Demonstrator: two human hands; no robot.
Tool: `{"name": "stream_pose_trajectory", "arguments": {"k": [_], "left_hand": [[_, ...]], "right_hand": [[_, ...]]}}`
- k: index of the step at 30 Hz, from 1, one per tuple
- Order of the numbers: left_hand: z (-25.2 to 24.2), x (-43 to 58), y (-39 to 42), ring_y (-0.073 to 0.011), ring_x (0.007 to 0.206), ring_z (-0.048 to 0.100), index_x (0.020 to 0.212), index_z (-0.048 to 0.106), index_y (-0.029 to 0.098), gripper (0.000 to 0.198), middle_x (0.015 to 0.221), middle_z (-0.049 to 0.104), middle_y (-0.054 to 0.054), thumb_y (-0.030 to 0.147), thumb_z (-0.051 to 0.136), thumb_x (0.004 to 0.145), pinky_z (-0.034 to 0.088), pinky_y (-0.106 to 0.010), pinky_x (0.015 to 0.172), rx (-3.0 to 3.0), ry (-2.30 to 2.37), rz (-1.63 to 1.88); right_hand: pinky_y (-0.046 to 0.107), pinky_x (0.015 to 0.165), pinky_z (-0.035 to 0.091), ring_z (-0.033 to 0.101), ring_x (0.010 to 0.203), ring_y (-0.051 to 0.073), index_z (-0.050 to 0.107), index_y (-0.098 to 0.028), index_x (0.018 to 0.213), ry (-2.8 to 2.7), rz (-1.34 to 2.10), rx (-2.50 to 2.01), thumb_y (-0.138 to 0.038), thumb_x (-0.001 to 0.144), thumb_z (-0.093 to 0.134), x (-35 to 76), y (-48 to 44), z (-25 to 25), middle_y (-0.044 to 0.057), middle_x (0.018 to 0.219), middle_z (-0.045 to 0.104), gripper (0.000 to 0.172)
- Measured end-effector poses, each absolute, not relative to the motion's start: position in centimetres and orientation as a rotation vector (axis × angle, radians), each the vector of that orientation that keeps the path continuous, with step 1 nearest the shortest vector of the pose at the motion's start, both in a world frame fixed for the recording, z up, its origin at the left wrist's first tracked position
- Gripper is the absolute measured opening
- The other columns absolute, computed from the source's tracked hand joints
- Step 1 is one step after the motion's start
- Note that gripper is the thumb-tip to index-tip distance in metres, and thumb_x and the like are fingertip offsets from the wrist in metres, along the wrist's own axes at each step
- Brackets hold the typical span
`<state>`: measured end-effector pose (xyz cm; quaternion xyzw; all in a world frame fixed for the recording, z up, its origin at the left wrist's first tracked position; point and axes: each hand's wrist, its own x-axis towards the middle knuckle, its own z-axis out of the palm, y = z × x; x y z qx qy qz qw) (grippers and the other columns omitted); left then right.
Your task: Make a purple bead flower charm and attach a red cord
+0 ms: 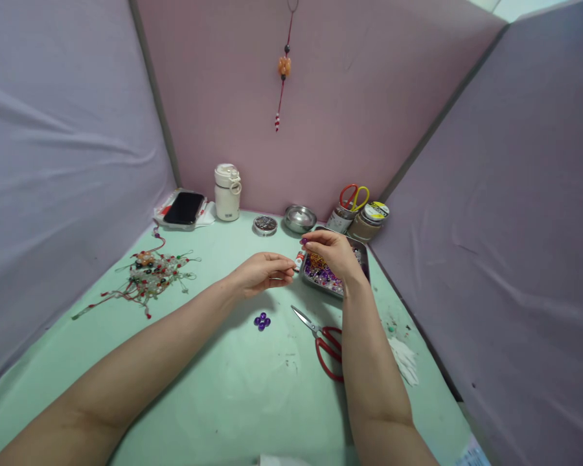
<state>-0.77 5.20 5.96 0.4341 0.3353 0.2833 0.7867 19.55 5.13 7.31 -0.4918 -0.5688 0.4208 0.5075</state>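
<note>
My right hand (331, 251) pinches a purple bead (304, 241) between thumb and forefinger, above the near-left part of a dark metal tray (319, 289) of mixed beads. To its left, my left hand (266, 270) is closed in a pinch; what its fingertips hold is too small to make out. A small red-and-white object (299, 260) shows just past those fingertips, and I cannot tell whether they touch it. Below the hands, a small cluster of purple beads (262, 321) lies on the table. Scissors with red handles (323, 340) lie partly under my right forearm.
Finished-looking beaded strings (158, 275) lie in a heap at left. Behind stand a phone (184, 208), white bottle (227, 194), round container (265, 224), metal bowl (300, 220) and jars (368, 222). A white glove (404, 360) lies right. One beaded string (284, 66) hangs on the back wall.
</note>
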Motion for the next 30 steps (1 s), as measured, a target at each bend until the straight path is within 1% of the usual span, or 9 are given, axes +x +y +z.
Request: {"name": "stream_pose_trajectory", "arguments": {"k": [6,10,13,16,19,21,24,27,30], "left_hand": [[5.9,-0.8,5.3,-0.0105,0.067,0.061,0.075,0.071,0.014,0.021,0.074,0.067,-0.005,0.030,0.081,0.066,0.052,-0.029,0.080,0.931,0.742,0.608],[6.2,-0.8,5.2,-0.0100,0.067,0.061,0.074,0.070,0.013,0.020,0.074,0.067,-0.005,0.029,0.080,0.067,0.052,-0.029,0.080,0.934,0.763,0.608],[6.1,-0.8,5.2,-0.0092,0.066,0.061,0.076,0.070,0.012,0.021,0.074,0.067,-0.004,0.029,0.080,0.067,0.051,-0.030,0.082,0.950,0.770,0.610],[5.8,-0.8,5.3,-0.0098,0.068,0.062,0.079,0.070,0.012,0.022,0.074,0.068,-0.004,0.028,0.080,0.067,0.051,-0.030,0.082,0.969,0.763,0.612],[5.4,-0.7,5.5,-0.0098,0.067,0.062,0.078,0.070,0.012,0.022,0.073,0.068,-0.004,0.028,0.081,0.067,0.052,-0.030,0.081,0.955,0.745,0.627],[5.3,-0.7,5.5,-0.0099,0.066,0.062,0.078,0.070,0.012,0.022,0.072,0.068,-0.004,0.027,0.081,0.066,0.052,-0.030,0.080,0.941,0.741,0.643],[5.1,-0.6,5.5,-0.0103,0.065,0.063,0.079,0.070,0.012,0.021,0.072,0.068,-0.005,0.026,0.080,0.067,0.053,-0.028,0.076,0.933,0.741,0.664],[5.1,-0.6,5.5,-0.0094,0.063,0.062,0.081,0.070,0.011,0.019,0.071,0.067,-0.004,0.025,0.077,0.072,0.053,-0.026,0.073,0.920,0.720,0.670],[5.0,-0.6,5.6,-0.0088,0.062,0.062,0.082,0.069,0.010,0.015,0.070,0.066,-0.004,0.022,0.074,0.075,0.053,-0.025,0.073,0.891,0.693,0.658]], "right_hand": [[0.028,0.071,0.050,0.064,0.073,0.015,0.072,-0.020,0.085,-1.423,0.986,-1.200,-0.029,0.065,0.075,19.4,4.8,7.8,0.002,0.082,0.072,0.023],[0.028,0.070,0.048,0.061,0.071,0.013,0.070,-0.020,0.086,-1.519,0.998,-1.206,-0.030,0.069,0.072,19.5,4.5,8.0,0.001,0.082,0.069,0.020],[0.027,0.072,0.048,0.060,0.074,0.012,0.068,-0.020,0.086,-1.580,1.040,-1.154,-0.028,0.070,0.071,19.4,4.5,8.0,0.001,0.083,0.067,0.018],[0.028,0.073,0.048,0.060,0.078,0.013,0.065,-0.020,0.091,-1.613,1.086,-1.091,-0.025,0.069,0.072,19.1,4.4,8.1,0.001,0.085,0.066,0.024],[0.027,0.071,0.048,0.060,0.077,0.013,0.061,-0.020,0.097,-1.653,1.124,-1.068,-0.023,0.070,0.072,18.8,4.2,8.4,0.001,0.086,0.065,0.030],[0.027,0.069,0.048,0.060,0.076,0.012,0.059,-0.020,0.099,-1.691,1.124,-1.076,-0.024,0.071,0.071,18.6,4.0,8.7,0.002,0.086,0.064,0.030],[0.027,0.068,0.047,0.059,0.075,0.012,0.059,-0.020,0.100,-1.757,1.082,-1.108,-0.024,0.073,0.069,18.3,3.8,8.9,0.002,0.087,0.064,0.029],[0.028,0.068,0.046,0.058,0.073,0.012,0.058,-0.020,0.101,-1.827,1.013,-1.136,-0.024,0.074,0.068,18.2,3.8,8.8,0.001,0.087,0.064,0.030],[0.027,0.068,0.045,0.057,0.074,0.012,0.057,-0.021,0.103,-1.910,0.918,-1.175,-0.020,0.075,0.065,18.2,3.8,8.7,0.000,0.089,0.065,0.029]]}}
